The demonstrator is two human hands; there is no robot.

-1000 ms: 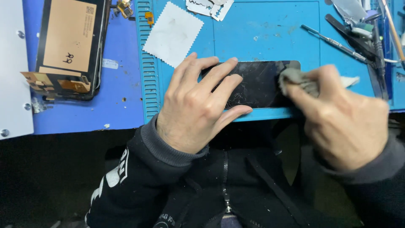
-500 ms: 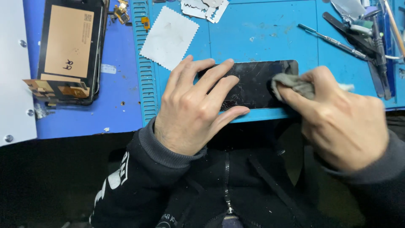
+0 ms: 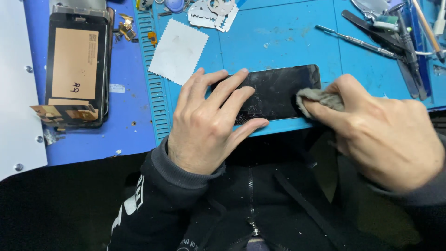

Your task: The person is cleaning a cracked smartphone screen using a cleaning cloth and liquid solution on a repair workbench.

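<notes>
A black phone screen panel (image 3: 283,90) lies flat near the front edge of the blue work mat (image 3: 288,42), its glass scratched or smeared. My left hand (image 3: 211,123) rests on the panel's left half with fingers spread, pressing it down. My right hand (image 3: 371,128) pinches a small grey cloth (image 3: 318,98) against the panel's right end.
A white square wipe (image 3: 179,51) lies on the mat behind my left hand. An opened phone body (image 3: 76,69) with a tan battery sits at the left. Tweezers and metal tools (image 3: 395,42) lie at the back right, thin metal plates (image 3: 213,13) at the back.
My right hand has slid the grey cloth leftward along the right end of the panel. My left hand stays pressed on the panel's left half.
</notes>
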